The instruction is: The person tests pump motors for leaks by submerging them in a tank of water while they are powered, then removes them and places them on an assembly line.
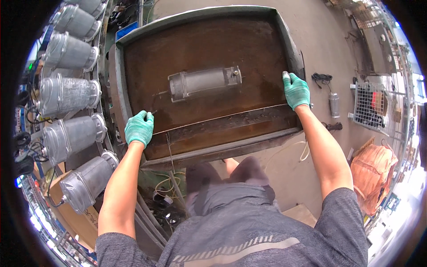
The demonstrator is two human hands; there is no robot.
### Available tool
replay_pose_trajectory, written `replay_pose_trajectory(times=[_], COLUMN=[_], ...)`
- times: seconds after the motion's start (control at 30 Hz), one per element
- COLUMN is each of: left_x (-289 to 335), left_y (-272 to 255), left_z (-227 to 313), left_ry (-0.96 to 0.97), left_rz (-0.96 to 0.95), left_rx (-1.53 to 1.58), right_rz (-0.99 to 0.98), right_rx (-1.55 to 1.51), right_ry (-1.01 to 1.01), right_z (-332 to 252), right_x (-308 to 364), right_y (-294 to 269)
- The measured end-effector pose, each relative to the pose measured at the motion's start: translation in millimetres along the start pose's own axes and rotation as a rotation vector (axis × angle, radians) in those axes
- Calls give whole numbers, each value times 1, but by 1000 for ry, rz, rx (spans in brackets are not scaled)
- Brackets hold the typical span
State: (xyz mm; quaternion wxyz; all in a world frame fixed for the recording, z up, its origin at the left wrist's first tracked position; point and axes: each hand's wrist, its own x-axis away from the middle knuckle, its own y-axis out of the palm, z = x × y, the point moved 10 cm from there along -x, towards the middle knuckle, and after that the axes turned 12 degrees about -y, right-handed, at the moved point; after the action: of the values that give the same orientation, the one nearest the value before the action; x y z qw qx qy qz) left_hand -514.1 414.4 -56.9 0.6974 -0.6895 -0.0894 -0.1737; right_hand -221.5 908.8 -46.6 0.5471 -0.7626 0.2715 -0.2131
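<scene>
Brown water fills a wide rectangular metal tank [195,14] in front of me. A grey cylindrical motor housing [202,81] lies on its side in the middle of it, seemingly under the water. In a green glove, my left hand [139,128] is curled over the tank's left rim. My right hand [296,91], gloved alike, grips the right rim slightly farther away. Between the two sides, near my end, runs a straight thin-edged metal bar [222,119]. Some fingertips are hidden behind the rim or the hands themselves.
Several grey motors [71,93] with cables line a rack on the left. At right on the floor are a small metal cylinder [334,105] with black cable, a white wire rack [370,107] and an orange-brown bag [374,173]. A pale hose [304,151] lies below the tank.
</scene>
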Motion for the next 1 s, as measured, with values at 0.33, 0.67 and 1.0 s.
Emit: replay_pose_trajectory(times=[0.33,0.67,1.0], left_x=[-1,-4,-7], left_y=[3,9,15], left_z=[0,0,0], left_ry=[82,155,185], left_rz=[62,114,105], left_rx=[40,60,51], right_rz=[-100,-124,2], right_rx=[22,-80,-92], right_ry=[56,8,-37], right_z=[8,4,10], right_x=[-3,-4,-2], right_y=[9,-2,-7])
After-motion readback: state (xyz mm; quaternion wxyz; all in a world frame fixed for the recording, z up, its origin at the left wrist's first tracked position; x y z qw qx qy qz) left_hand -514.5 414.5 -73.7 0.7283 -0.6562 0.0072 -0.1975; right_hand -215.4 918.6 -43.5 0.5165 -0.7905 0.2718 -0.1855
